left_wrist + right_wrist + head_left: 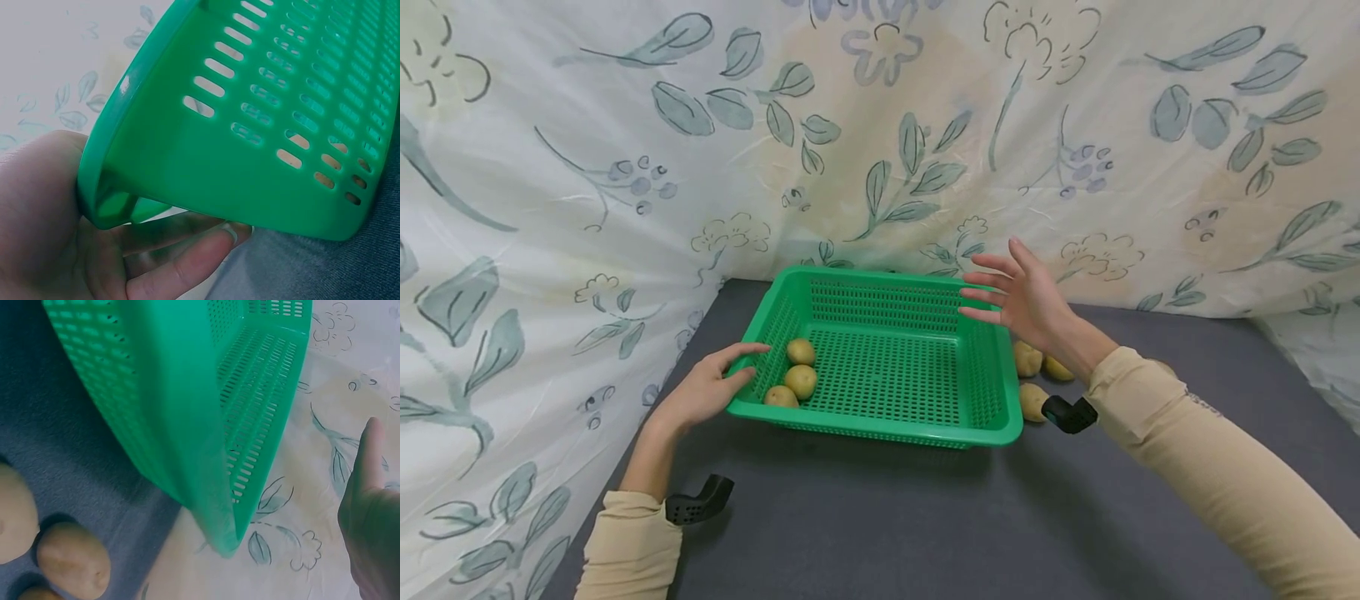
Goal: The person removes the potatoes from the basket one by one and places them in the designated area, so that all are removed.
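Note:
A green plastic basket (887, 383) with slotted walls stands on the dark surface. Inside, by its left wall, lie three potatoes (801, 382). My left hand (703, 387) holds the basket's left rim; in the left wrist view, its fingers (181, 262) curl beneath the rim. My right hand (1026, 296) is raised over the basket's right back corner, fingers spread and nothing in them. Below that hand, outside the basket's right wall, are more potatoes (1032, 402), some partly hidden by the right arm. The right wrist view shows potatoes (74, 559) beside the basket (181, 394).
A dark grey cloth-like surface (865, 525) lies under the basket. Flower-patterned sheeting (880, 167) hangs behind it and along the left side. Black wrist devices (700, 500) are strapped at both sleeves.

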The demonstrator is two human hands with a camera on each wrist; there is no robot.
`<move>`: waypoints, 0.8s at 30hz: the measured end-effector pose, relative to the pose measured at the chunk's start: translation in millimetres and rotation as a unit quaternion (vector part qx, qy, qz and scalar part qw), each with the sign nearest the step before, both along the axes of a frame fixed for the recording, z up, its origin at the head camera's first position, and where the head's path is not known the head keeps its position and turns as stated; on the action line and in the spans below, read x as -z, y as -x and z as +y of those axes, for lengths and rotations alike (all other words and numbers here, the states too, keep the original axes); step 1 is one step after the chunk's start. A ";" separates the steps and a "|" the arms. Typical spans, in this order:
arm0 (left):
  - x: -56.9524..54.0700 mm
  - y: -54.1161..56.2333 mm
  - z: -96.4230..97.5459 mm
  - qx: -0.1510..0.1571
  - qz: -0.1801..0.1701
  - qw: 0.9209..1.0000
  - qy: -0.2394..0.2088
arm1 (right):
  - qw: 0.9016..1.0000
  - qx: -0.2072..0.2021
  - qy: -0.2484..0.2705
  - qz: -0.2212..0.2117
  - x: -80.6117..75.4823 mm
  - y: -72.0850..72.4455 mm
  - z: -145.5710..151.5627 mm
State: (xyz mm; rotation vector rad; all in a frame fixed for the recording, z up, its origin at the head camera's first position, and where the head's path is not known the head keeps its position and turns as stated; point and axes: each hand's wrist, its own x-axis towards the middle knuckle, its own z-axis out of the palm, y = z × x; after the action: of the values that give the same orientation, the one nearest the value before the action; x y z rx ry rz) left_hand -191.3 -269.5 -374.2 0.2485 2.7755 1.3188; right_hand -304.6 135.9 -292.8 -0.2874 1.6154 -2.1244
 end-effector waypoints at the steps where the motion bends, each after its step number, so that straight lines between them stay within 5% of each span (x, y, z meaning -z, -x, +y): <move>1: 0.2 0.0 -0.1 0.001 0.001 1.000 0.002 | 1.000 0.000 0.001 -0.001 0.2 0.9 -2.1; 24: -2.5 -1.7 2.2 -0.006 0.008 1.000 -0.006 | 0.999 0.001 0.029 -0.028 7.6 19.9 -62.2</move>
State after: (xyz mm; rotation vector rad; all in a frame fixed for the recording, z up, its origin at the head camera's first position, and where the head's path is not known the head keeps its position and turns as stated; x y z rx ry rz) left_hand -189.5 -267.4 -371.7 0.2439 2.7863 1.3430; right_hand -324.5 73.7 -300.4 -0.2428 1.5255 -2.1648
